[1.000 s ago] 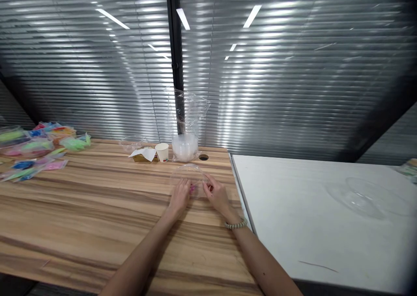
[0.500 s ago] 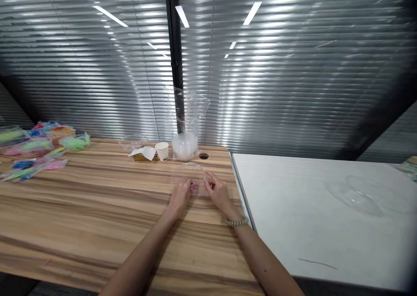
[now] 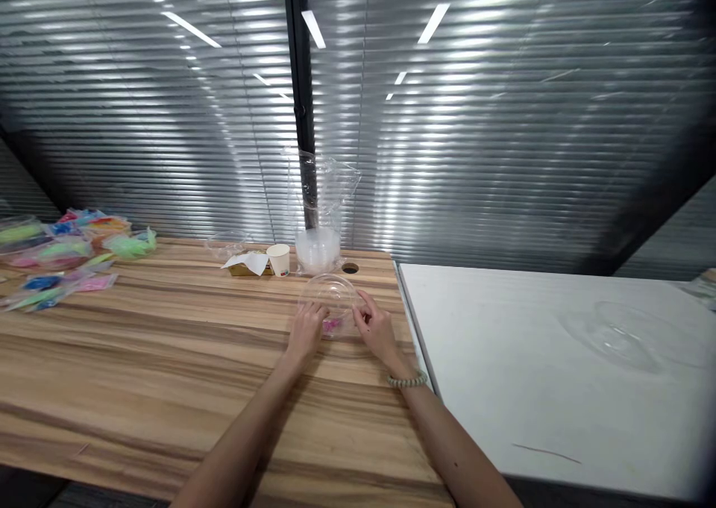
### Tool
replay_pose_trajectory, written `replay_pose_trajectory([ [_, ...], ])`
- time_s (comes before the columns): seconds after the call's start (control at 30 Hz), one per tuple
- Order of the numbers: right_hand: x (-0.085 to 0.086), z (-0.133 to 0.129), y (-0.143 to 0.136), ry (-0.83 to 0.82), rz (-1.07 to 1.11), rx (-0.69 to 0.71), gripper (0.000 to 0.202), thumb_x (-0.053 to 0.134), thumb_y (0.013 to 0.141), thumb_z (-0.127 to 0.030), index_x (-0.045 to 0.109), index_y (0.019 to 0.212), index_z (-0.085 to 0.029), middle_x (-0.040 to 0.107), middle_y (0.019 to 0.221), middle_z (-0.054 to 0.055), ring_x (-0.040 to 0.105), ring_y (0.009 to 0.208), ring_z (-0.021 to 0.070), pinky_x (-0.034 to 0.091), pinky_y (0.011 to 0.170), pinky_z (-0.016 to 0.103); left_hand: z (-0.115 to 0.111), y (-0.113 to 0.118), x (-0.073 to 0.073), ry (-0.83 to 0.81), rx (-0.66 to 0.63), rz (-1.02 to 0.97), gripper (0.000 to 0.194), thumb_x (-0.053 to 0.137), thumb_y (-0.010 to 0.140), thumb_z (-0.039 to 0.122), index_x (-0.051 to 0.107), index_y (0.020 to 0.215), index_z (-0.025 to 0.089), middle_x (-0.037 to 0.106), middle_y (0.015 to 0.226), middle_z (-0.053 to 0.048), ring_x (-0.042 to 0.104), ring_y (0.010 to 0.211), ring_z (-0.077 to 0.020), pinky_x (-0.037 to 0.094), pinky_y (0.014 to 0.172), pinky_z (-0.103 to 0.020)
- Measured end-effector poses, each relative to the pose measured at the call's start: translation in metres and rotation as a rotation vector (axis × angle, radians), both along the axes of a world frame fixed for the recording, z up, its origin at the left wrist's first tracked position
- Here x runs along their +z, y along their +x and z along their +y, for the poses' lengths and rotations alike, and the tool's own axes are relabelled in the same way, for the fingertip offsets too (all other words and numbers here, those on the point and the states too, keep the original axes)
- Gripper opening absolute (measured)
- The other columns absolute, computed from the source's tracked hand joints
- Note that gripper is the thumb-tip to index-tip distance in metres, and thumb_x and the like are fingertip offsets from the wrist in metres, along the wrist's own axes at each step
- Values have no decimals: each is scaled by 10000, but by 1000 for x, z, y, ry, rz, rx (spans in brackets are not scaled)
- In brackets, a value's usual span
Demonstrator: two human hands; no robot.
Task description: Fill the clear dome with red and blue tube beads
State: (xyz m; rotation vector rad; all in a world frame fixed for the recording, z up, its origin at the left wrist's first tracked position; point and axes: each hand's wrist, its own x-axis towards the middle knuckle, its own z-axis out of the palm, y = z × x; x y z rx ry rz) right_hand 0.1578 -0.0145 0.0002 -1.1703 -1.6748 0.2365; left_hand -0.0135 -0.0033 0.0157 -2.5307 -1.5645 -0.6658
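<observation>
A clear round plastic container is between my two hands over the wooden table, tilted up a little. Something small and pink shows at its lower part. My left hand is closed on the container's left edge, its fingers bent. On the right side, my right hand pinches the rim between thumb and fingers; a beaded bracelet is round that wrist. The clear plastic is hard to make out against the wood.
Behind the hands stand a paper cup, a small box with white paper and a bag of clear bowls. Colourful packets lie at the far left. Clear plastic pieces rest on the white table.
The clear container has tilted up slightly, and more of the pink thing shows. My left hand has shifted a little left; my right hand has barely moved.
</observation>
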Motion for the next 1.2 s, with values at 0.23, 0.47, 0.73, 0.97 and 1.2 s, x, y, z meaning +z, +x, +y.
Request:
replay_pose_trajectory([
  [0.23,0,2,1,-12,13,4,383,428,868,-287,510,1206,-128,557,535,-29,498,462,126,396,525,244,-2,2,2,0,-48,59,177,479,848,142,637,923,166,642,944,-79,538,923,-228,366,787,-332],
  [0.47,-3,3,3,-11,18,10,399,425,862,-286,506,1218,-127,556,537,-24,483,464,126,395,514,244,-2,4,4,10,10,82,133,505,845,196,624,798,162,642,878,-82,538,874,-236,358,771,-339],
  [0.73,1,-3,-1,-39,33,79,441,446,866,-318,477,1257,-116,580,546,-23,498,468,119,398,516,235,-3,2,6,-2,32,-6,136,518,823,158,631,750,178,638,843,-84,523,882,-237,357,821,-370],
  [0.97,-2,0,-1,-50,84,74,456,445,868,-322,459,1269,-105,556,516,-42,473,449,115,384,505,234,-2,-1,3,72,-71,-14,262,503,820,105,612,1038,202,615,1059,-84,497,1008,-244,357,875,-394],
  [1.2,-2,2,1,-57,189,18,458,430,876,-316,431,1281,-102,524,501,-50,447,442,115,356,475,231,-1,-3,3,170,-77,-49,282,441,859,122,576,1098,188,593,1098,-92,491,1020,-228,379,880,-378],
])
